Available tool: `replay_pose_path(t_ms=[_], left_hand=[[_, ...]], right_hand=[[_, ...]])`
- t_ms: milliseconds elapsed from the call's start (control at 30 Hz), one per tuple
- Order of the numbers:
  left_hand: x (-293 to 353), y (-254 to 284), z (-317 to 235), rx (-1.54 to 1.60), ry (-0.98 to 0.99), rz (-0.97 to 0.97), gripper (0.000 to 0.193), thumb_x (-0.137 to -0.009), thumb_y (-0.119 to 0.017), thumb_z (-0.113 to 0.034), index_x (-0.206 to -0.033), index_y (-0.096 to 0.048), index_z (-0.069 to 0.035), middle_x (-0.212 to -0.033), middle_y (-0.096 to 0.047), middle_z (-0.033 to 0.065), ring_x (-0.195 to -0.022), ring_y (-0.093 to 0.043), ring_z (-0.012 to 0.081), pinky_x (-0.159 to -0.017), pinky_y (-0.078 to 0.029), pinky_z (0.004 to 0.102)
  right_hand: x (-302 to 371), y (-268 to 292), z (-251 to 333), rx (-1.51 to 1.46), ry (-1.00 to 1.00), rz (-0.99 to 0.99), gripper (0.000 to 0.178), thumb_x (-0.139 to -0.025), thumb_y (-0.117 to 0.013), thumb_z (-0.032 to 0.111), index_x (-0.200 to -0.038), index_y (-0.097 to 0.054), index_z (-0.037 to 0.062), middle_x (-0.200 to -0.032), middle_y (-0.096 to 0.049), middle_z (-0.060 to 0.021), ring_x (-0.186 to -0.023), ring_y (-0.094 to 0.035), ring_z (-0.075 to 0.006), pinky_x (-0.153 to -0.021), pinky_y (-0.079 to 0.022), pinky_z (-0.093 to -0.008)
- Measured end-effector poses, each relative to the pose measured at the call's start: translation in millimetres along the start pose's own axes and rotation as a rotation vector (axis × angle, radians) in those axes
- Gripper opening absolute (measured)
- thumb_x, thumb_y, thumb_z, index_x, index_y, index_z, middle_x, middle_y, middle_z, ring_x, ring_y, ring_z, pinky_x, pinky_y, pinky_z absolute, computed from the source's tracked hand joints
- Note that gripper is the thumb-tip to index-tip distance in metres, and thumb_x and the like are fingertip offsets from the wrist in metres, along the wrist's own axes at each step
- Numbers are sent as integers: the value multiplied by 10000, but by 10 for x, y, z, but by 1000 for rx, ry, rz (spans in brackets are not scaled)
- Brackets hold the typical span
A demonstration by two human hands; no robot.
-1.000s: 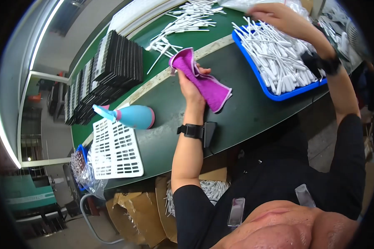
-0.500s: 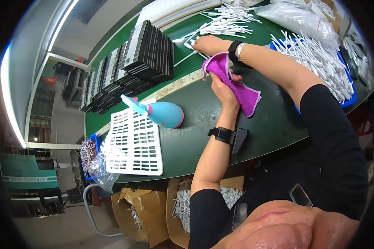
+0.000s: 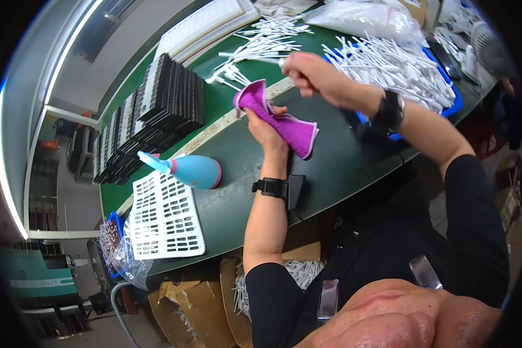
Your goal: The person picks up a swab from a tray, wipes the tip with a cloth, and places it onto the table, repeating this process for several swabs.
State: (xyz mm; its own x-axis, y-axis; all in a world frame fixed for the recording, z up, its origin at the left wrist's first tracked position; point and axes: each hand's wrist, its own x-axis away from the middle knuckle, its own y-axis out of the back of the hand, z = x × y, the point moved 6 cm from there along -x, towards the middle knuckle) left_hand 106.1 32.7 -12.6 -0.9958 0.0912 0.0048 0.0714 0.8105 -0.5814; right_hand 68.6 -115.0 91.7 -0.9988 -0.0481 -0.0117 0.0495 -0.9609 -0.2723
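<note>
My left hand (image 3: 265,132) is closed around a purple cloth (image 3: 298,133) with a pale edge, above the dark green table. Part of the cloth stands up past the fingers and the rest hangs to the right. Just beyond it and to the right, my right hand (image 3: 319,75) pinches the thick end of a white plastic stick (image 3: 252,57). Its thin shaft points left, over a loose pile of similar white sticks (image 3: 267,39). A few more sticks (image 3: 233,75) lie on the table beside the cloth.
A blue bin (image 3: 459,104) full of white sticks stands right. Stacked black trays (image 3: 171,95), a light-blue spray bottle (image 3: 196,171) and a white slotted panel (image 3: 168,223) are at left. A plastic bag (image 3: 368,20) lies at the back; cardboard boxes (image 3: 194,307) stand below.
My right hand has drawn back from the sticks on the table and now holds one stick. My left hand keeps the cloth. The whole view has shifted, so the table things appear farther left.
</note>
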Motion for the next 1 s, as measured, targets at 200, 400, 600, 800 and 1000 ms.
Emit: replay_pose_path(t_ms=[200, 400, 600, 800, 1000], left_hand=[[97, -228, 50, 65, 87, 112, 550, -979, -283, -503, -989, -546, -20, -751, -625, 109, -678, -628, 256, -642, -508, 354], [194, -334, 64, 136, 142, 186, 498, -993, -305, -446, -1030, -548, -13, -901, -638, 130, -743, -619, 209, -663, -498, 325], [374, -574, 348, -343, 79, 332, 484, -988, -353, -432, -1076, -552, 0, -884, -652, 99, -779, -633, 219, -709, -500, 316], [79, -180, 113, -441, 85, 207, 412, -996, -379, -347, -1006, -586, 9, -896, -648, 88, -796, -629, 209, -752, -494, 310], [1, -121, -48, 327, 138, 292, 482, -1001, -331, -407, -932, -575, 2, -947, -648, 131, -733, -615, 181, -708, -498, 309]], right_hand=[[666, 185, -532, -190, -38, -201, 197, -953, -495, 263, -894, -512, 75, -681, -404, 58, -530, -332, -22, -449, -285, -181], [672, 199, -867, -335, -29, -263, 167, -964, -481, 239, -927, -517, 81, -670, -409, 63, -513, -341, -21, -446, -291, -179], [663, 244, -860, 290, 257, -337, 240, -956, -492, 272, -945, -511, 32, -763, -555, 9, -561, -519, -150, -501, -421, -324], [749, -29, -824, 610, 356, -84, 179, -981, -445, 250, -1011, -500, 83, -612, -372, 46, -469, -323, -63, -432, -266, -208], [829, -254, -1075, -779, -533, 335, 200, -991, -430, 267, -1001, -497, 79, -612, -329, 55, -466, -278, -59, -415, -256, -215]])
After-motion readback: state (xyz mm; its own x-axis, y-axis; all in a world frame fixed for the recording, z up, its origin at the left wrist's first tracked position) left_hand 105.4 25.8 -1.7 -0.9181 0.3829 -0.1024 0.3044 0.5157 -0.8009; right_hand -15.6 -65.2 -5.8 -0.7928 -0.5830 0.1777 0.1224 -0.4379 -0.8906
